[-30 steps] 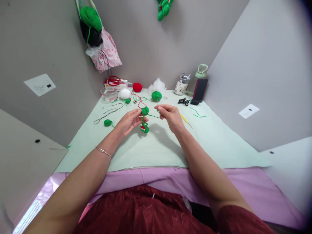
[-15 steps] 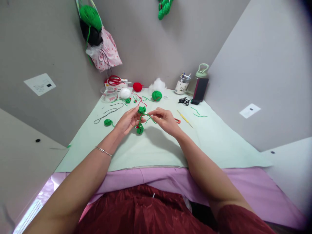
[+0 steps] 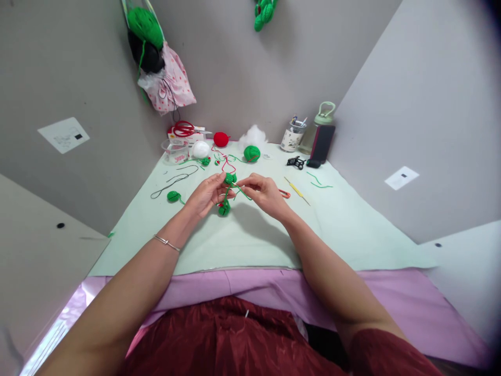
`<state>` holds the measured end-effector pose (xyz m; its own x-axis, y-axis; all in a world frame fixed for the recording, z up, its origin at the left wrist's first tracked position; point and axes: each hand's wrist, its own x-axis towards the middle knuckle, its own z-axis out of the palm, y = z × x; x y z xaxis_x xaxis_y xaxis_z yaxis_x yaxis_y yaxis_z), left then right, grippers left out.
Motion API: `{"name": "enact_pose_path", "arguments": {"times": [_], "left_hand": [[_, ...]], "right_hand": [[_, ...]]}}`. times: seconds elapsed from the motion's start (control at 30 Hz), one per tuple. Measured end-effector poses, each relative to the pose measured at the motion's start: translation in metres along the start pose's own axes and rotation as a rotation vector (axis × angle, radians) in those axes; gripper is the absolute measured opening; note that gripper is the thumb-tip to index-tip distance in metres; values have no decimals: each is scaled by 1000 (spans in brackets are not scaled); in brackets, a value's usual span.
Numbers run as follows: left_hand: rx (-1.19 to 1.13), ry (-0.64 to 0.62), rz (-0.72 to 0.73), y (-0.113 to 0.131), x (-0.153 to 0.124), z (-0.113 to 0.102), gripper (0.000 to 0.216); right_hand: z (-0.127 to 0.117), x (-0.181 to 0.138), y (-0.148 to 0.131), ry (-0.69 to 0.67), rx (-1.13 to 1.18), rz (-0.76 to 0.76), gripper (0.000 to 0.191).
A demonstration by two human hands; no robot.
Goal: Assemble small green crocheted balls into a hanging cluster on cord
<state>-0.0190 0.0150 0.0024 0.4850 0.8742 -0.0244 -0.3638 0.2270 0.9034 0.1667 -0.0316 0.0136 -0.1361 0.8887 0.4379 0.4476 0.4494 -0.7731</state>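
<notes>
My left hand (image 3: 206,193) is closed on a small green crocheted piece (image 3: 230,178), holding it between thumb and fingers above the table. Close beside it, my right hand (image 3: 263,192) pinches a strand of green yarn (image 3: 245,193) that runs from the piece. A thin pale glint shows at the pinching fingertips, too small to name. Below the left fingers hangs a second green crocheted ball (image 3: 224,208) with a bit of red and white, joined by a green strand. Red yarn lies just behind the held piece.
Behind the hands are a red yarn ball (image 3: 221,139), white yarn ball (image 3: 201,150), green yarn ball (image 3: 251,153), white stuffing (image 3: 253,137) and red scissors (image 3: 183,129). To the right lie a yellow crochet hook (image 3: 296,190), black claw clip (image 3: 296,163) and bottle (image 3: 324,114).
The held green piece has shifted slightly right and down, turning a little in my left fingers. My right fingers stay pinched close to it.
</notes>
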Motion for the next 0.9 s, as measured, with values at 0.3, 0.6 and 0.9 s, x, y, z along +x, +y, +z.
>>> {"name": "enact_pose_path", "arguments": {"times": [0.3, 0.6, 0.9], "left_hand": [[-8, -51, 0, 0, 0, -1, 27], [-40, -136, 15, 0, -1, -2, 25], [9, -142, 22, -2, -4, 3, 29]], "right_hand": [[1, 3, 6, -10, 154, 74, 15], [5, 4, 10, -3, 389, 168, 20], [12, 2, 5, 72, 376, 211, 20]]}}
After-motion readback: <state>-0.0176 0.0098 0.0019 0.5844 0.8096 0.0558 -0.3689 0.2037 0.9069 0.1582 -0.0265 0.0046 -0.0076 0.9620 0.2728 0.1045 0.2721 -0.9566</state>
